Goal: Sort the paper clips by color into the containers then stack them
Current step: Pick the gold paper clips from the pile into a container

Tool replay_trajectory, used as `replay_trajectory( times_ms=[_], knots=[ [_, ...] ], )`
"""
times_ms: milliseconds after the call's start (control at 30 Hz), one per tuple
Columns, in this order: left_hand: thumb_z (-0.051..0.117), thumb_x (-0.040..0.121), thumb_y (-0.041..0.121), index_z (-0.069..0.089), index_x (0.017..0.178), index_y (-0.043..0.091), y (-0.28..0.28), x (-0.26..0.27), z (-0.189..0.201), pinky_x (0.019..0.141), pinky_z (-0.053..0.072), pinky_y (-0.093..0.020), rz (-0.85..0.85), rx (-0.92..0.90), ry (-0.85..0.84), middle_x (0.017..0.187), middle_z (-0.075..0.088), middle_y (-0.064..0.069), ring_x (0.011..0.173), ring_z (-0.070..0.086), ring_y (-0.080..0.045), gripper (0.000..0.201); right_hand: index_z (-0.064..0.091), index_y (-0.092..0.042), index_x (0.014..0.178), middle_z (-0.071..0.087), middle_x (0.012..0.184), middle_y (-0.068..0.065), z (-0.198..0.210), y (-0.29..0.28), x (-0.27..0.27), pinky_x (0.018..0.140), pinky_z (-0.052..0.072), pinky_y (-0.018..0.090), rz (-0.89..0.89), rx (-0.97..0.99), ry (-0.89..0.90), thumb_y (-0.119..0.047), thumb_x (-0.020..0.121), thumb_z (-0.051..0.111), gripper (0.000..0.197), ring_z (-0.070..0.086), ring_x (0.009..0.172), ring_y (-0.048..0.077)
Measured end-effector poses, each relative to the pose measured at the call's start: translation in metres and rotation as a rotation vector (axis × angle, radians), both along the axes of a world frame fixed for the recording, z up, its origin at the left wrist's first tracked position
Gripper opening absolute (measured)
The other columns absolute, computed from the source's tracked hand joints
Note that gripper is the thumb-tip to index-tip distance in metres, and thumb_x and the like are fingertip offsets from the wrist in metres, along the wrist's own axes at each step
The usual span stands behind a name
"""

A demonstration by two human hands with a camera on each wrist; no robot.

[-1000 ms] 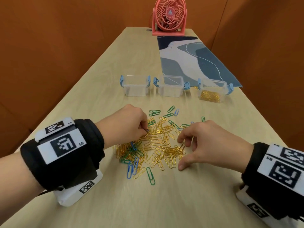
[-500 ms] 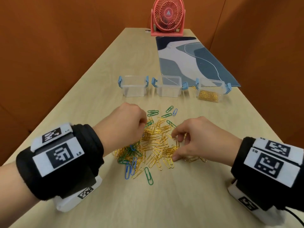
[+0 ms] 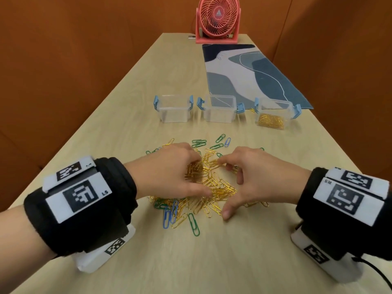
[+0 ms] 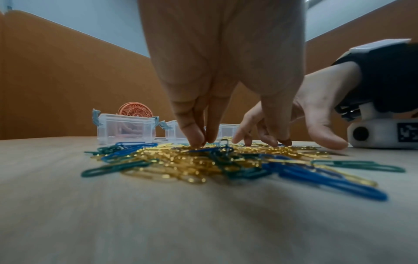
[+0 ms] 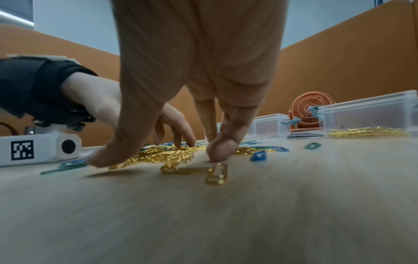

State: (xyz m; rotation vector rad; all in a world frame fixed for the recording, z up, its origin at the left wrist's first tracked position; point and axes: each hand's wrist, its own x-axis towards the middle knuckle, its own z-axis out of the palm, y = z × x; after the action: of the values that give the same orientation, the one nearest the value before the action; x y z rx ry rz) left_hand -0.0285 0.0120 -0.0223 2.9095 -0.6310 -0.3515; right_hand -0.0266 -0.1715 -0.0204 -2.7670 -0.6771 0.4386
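A mixed pile of gold, green and blue paper clips [image 3: 212, 187] lies on the table in front of me. My left hand [image 3: 197, 177] stands over the pile's left side, its fingertips [image 4: 196, 141] and thumb pressing down on gold clips, apart from each other. My right hand [image 3: 231, 187] is spread on the right side, thumb [image 5: 99, 159] and fingertips on the table, touching gold clips. Neither hand pinches a clip. Behind stand three clear containers: the left container [image 3: 174, 111] and middle container [image 3: 219, 112] hold nothing, and the right container [image 3: 273, 103] holds gold clips.
A patterned blue mat [image 3: 244, 71] lies behind the containers on the right, and a red desk fan [image 3: 217, 18] stands at the table's far end. Orange partitions close in both sides. A few green and blue clips [image 3: 220, 141] lie loose beyond the pile.
My right hand has moved left into the pile and spread its thumb and fingers. The left hand has stretched its thumb out, and gold clips are now bunched between the two hands.
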Motion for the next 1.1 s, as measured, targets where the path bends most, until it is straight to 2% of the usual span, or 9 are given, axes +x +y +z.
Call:
replay_trajectory(
  times_ms=[67, 167, 267, 367, 500, 633, 833, 1000, 1100],
  knots=[
    [0.059, 0.07, 0.068, 0.055, 0.122, 0.019, 0.0, -0.001, -0.002, 0.093, 0.044, -0.031, -0.017, 0.002, 0.026, 0.118, 0.051, 0.003, 0.106, 0.051, -0.013, 0.071, 0.045, -0.027, 0.134, 0.043, 0.109, -0.006, -0.001, 0.001, 0.0, 0.075, 0.037, 0.018, 0.023, -0.035, 0.003, -0.055, 0.047, 0.084, 0.099, 0.04, 0.083, 0.005],
    [0.061, 0.067, 0.069, 0.057, 0.119, 0.023, -0.003, -0.005, -0.002, 0.089, 0.044, -0.028, -0.06, -0.03, 0.051, 0.112, 0.05, 0.007, 0.1, 0.049, -0.008, 0.07, 0.049, -0.028, 0.133, 0.045, 0.106, -0.009, -0.002, 0.002, 0.001, 0.063, 0.035, 0.013, 0.026, 0.004, 0.02, -0.049, 0.055, 0.083, 0.088, 0.041, 0.071, -0.001],
    [0.066, 0.06, 0.07, 0.055, 0.122, 0.026, -0.004, -0.008, -0.002, 0.09, 0.043, -0.023, -0.043, -0.084, 0.032, 0.113, 0.048, 0.01, 0.102, 0.047, -0.006, 0.077, 0.059, -0.026, 0.124, 0.056, 0.099, -0.01, -0.002, 0.001, 0.003, 0.063, 0.036, 0.007, -0.001, 0.062, 0.011, -0.043, 0.06, 0.083, 0.071, 0.044, 0.065, -0.005],
    [0.068, 0.055, 0.072, 0.052, 0.125, 0.026, -0.003, -0.007, -0.005, 0.094, 0.043, -0.026, -0.021, -0.072, 0.023, 0.116, 0.045, 0.009, 0.108, 0.044, -0.007, 0.085, 0.054, -0.027, 0.129, 0.052, 0.1, -0.011, -0.002, 0.001, 0.003, 0.063, 0.035, 0.008, 0.026, 0.069, 0.001, -0.046, 0.056, 0.084, 0.081, 0.042, 0.066, -0.005],
    [0.067, 0.067, 0.061, 0.057, 0.123, 0.027, -0.006, -0.004, -0.01, 0.084, 0.04, -0.022, -0.028, -0.08, 0.018, 0.112, 0.046, 0.007, 0.097, 0.043, -0.007, 0.066, 0.057, -0.029, 0.126, 0.052, 0.102, -0.007, -0.005, 0.007, 0.003, 0.07, 0.04, 0.016, 0.053, 0.054, -0.002, -0.045, 0.06, 0.082, 0.073, 0.042, 0.071, 0.0],
    [0.065, 0.08, 0.046, 0.062, 0.118, 0.029, -0.01, -0.002, -0.012, 0.069, 0.032, -0.016, -0.045, -0.088, 0.004, 0.112, 0.052, 0.004, 0.088, 0.043, -0.007, 0.043, 0.067, -0.025, 0.114, 0.055, 0.085, -0.01, -0.006, 0.011, 0.004, 0.06, 0.037, 0.008, 0.0, 0.096, 0.013, -0.035, 0.068, 0.08, 0.049, 0.045, 0.063, -0.002],
    [0.06, 0.087, 0.032, 0.067, 0.114, 0.03, -0.014, 0.002, -0.012, 0.087, 0.041, -0.026, -0.059, -0.09, -0.047, 0.108, 0.063, -0.001, 0.096, 0.054, -0.014, 0.028, 0.072, -0.02, 0.105, 0.048, 0.065, -0.017, -0.005, 0.011, 0.004, 0.057, 0.036, 0.006, -0.027, 0.126, 0.012, -0.027, 0.076, 0.075, 0.03, 0.046, 0.059, -0.001],
    [0.059, 0.088, 0.025, 0.072, 0.106, 0.025, -0.015, 0.002, -0.009, 0.063, 0.034, -0.005, -0.079, -0.139, -0.047, 0.091, 0.07, 0.001, 0.074, 0.047, -0.007, 0.022, 0.072, -0.017, 0.104, 0.045, 0.063, -0.017, -0.005, 0.013, 0.005, 0.061, 0.04, 0.012, -0.043, 0.126, -0.028, -0.024, 0.079, 0.071, 0.026, 0.044, 0.058, -0.001],
    [0.062, 0.085, 0.022, 0.074, 0.101, 0.022, -0.017, 0.004, -0.005, 0.065, 0.043, -0.007, -0.05, -0.173, -0.009, 0.085, 0.072, 0.004, 0.072, 0.056, -0.006, 0.02, 0.073, -0.016, 0.104, 0.052, 0.07, -0.011, -0.004, 0.013, 0.006, 0.062, 0.042, 0.013, -0.066, 0.131, -0.04, -0.02, 0.08, 0.069, 0.024, 0.049, 0.064, 0.004]
  ],
)
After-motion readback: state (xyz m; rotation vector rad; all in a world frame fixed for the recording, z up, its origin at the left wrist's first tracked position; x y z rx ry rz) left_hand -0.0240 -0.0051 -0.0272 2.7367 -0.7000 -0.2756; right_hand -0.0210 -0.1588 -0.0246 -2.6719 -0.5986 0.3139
